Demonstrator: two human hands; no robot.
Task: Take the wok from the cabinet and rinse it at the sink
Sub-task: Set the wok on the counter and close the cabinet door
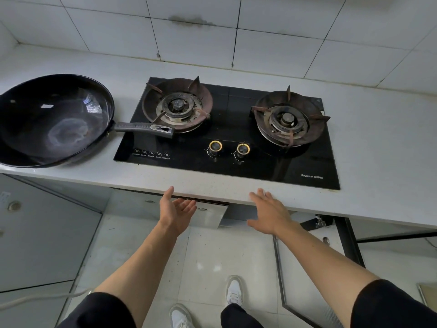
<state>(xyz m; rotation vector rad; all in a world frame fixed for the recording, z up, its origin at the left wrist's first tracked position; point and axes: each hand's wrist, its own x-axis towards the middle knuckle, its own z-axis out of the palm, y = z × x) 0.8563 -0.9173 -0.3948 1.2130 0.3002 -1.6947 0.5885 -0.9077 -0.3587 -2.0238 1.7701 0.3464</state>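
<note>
With the wok [54,119] sitting on the counter [236,185] left of the gas hob [227,133], I judge the fetching done and the rinse not begun; no sink is in view. My left hand [176,213] and right hand [269,213] hang spread and empty at the counter's edge, so next I must grasp the wok handle [144,127], which overhangs the left burner [177,106], minding the open cabinet door [307,268] at my right

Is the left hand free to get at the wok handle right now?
Probably yes: the left hand is open and empty at the counter edge, and nothing lies between it and the wok handle jutting over the stove.
</note>
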